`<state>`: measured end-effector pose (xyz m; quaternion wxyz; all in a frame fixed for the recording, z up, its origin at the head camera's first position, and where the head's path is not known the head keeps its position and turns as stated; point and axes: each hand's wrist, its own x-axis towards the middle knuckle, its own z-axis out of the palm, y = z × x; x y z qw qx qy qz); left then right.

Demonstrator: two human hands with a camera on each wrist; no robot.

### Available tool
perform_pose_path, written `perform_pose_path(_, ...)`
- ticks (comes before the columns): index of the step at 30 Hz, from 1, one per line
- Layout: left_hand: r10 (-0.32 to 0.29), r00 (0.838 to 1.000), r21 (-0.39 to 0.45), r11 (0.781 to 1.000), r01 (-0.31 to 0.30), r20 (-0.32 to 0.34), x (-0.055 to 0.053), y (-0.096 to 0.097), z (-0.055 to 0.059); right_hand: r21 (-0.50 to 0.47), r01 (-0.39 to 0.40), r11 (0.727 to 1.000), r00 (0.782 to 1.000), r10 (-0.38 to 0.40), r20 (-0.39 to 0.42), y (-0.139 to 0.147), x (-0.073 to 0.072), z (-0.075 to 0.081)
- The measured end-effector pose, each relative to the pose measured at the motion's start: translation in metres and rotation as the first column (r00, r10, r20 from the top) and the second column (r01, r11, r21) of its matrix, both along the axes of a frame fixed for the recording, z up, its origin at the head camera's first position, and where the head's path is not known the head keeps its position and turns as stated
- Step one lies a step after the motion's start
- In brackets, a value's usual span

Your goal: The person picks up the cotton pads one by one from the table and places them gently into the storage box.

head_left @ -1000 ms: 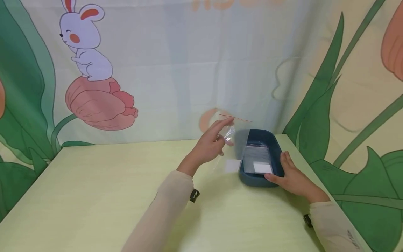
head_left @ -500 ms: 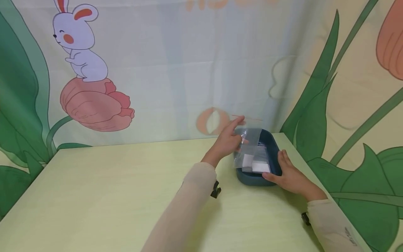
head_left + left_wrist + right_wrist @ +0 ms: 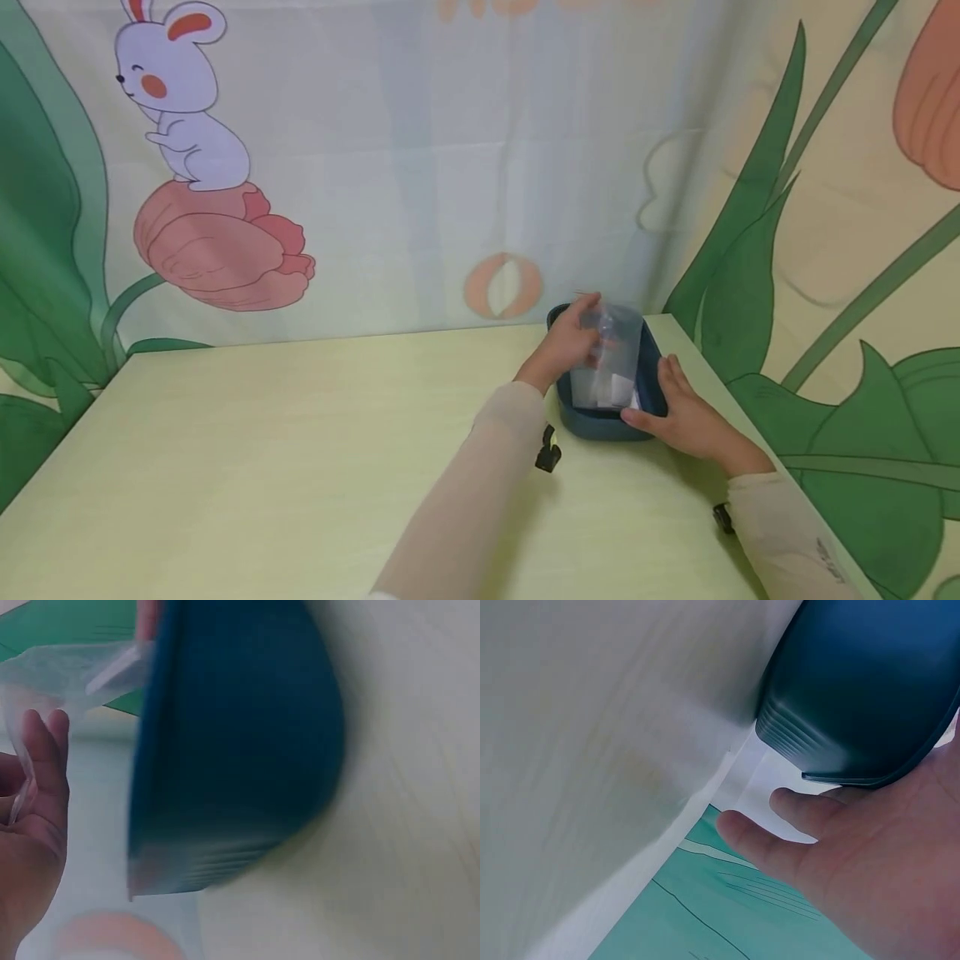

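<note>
A dark blue, rounded rectangular container [image 3: 611,427] stands near the table's right edge. Over its opening, my left hand [image 3: 567,340] pinches a clear plastic bag [image 3: 621,337] with a white patch near its lower edge. In the left wrist view, the film of this bag passes between the thumb and fingers. Behind it, another bag with a white patch lies in the container, mostly covered now. My right hand [image 3: 693,423] holds the container's near right rim, thumb over the rim and fingers along the outside. Those fingers [image 3: 769,847] reach past the wall in the right wrist view.
The pale yellow table [image 3: 300,450] extends to the left and in front of the container. A printed cloth [image 3: 390,183] with a rabbit and flowers hangs directly behind the table, and large printed leaves [image 3: 862,433] border its right edge.
My left hand has moved right with the clear bag, from beside the container to over its opening, and lowered it slightly. My right hand has stayed on the rim.
</note>
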<state>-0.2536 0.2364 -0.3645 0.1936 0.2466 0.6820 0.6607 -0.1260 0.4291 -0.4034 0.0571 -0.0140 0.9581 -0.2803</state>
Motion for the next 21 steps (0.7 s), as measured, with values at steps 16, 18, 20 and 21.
perform_pose_path(16, -0.061, 0.922, -0.515, 0.843, -0.157, -0.382, -0.001, 0.011, -0.014, -0.002, 0.012, 1.000, 1.000, -0.012, -0.015, 0.001, -0.003, 0.000)
perform_pose_path(18, -0.045, 0.921, -0.516, 0.838, -0.176, -0.388, 0.000, 0.011, -0.013, -0.001, 0.012, 1.000, 1.000, -0.012, -0.017, 0.001, -0.002, 0.000)
perform_pose_path(20, -0.031, 0.917, -0.514, 0.835, -0.194, -0.397, 0.000, 0.010, -0.013, 0.004, 0.012, 1.000, 1.000, -0.012, -0.018, 0.001, -0.002, 0.001)
perform_pose_path(21, -0.025, 0.916, -0.514, 0.834, -0.201, -0.399, -0.001, 0.010, -0.013, 0.005, 0.012, 1.000, 1.000, -0.012, -0.018, 0.001, -0.002, 0.001)
